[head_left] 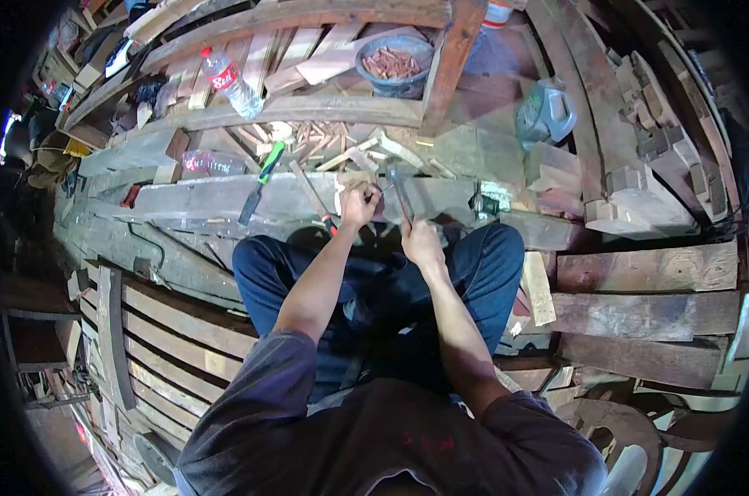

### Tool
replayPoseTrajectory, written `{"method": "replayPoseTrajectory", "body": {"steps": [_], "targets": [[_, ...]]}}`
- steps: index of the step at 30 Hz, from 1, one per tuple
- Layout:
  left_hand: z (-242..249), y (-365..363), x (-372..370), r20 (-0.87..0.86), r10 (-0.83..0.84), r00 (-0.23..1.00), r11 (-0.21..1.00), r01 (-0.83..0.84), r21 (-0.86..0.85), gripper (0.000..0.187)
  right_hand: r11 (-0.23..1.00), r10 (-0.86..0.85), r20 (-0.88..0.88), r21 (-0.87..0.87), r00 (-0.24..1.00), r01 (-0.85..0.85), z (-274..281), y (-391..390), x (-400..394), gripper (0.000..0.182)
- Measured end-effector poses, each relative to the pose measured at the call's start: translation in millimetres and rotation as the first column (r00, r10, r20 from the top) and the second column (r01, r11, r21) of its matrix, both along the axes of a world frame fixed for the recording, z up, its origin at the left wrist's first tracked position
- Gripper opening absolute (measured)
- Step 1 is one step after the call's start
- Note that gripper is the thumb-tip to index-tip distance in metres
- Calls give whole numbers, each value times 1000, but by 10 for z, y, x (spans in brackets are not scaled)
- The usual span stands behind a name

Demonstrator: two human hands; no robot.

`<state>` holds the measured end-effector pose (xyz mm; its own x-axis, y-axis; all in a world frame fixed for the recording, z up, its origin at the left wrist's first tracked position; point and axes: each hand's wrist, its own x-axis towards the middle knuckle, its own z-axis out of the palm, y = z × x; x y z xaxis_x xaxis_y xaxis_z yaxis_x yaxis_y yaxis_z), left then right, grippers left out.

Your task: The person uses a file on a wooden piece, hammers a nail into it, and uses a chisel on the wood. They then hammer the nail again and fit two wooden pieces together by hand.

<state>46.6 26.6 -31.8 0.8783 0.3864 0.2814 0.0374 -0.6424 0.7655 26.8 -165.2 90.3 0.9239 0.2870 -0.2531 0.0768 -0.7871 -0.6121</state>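
My right hand [422,242] is closed round the handle of a hammer [402,198], whose head points away from me over the wooden beam [440,196]. Just left of it, my left hand [359,204] is closed in a pinch at a small piece of wood [356,178] on the beam. Whatever sits between its fingertips is too small to name. Beside the left forearm lies a flat tool with a red and black handle [330,225]. Farther left, a wide chisel with a green handle [272,162] rests across the beam.
Wood offcuts [316,142] litter the floor behind the beam. A plastic bottle with a red label [225,78], a bucket of wooden pieces [395,86] and a grey jug [546,114] stand beyond. Another bottle [211,163] lies on its side. Planks [647,269] are at the right.
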Motion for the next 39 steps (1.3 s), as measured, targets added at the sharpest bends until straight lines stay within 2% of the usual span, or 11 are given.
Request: {"method": "replayPoseTrajectory", "body": {"steps": [3,7,9,11,13,16,20,27,34,38,39], "targets": [[-37,30,15,40,-19,999,999,17,49,9,999,-9,145,33,989,4,-188,-42,78,41],[-108,42,19,6,22,1000,990,-22,143,9,999,-37,36,27,999,36,106,-61,54,43],[-101,28,31,76,-19,997,1000,18,22,9,1000,-27,-92,3,995,28,-50,-77,127,42],[-6,18,29,47,-2,999,991,-5,137,7,1000,-18,-36,21,999,19,-88,-82,126,41],[14,7,83,5,25,1000,999,-26,29,8,998,-25,103,67,994,18,-56,-90,91,43],[-32,-28,-27,-10,43,999,999,-43,32,9,966,-122,-177,206,977,158,-29,-147,157,47],[27,-36,-3,32,31,999,995,-34,90,10,922,-255,-298,211,920,324,250,-182,182,45],[44,-42,-39,-9,-2,1000,997,3,80,14,851,-318,-365,296,875,433,40,-209,248,40],[27,-65,-70,74,-20,997,978,4,207,16,915,-251,-288,242,924,324,-41,-179,232,35],[-52,7,-18,-10,-35,999,988,36,153,15,712,-203,-579,467,790,525,-176,-215,293,26],[-4,-19,-1,-33,-7,999,1000,7,3,16,667,-180,-606,503,775,549,-147,-212,324,27]]}}
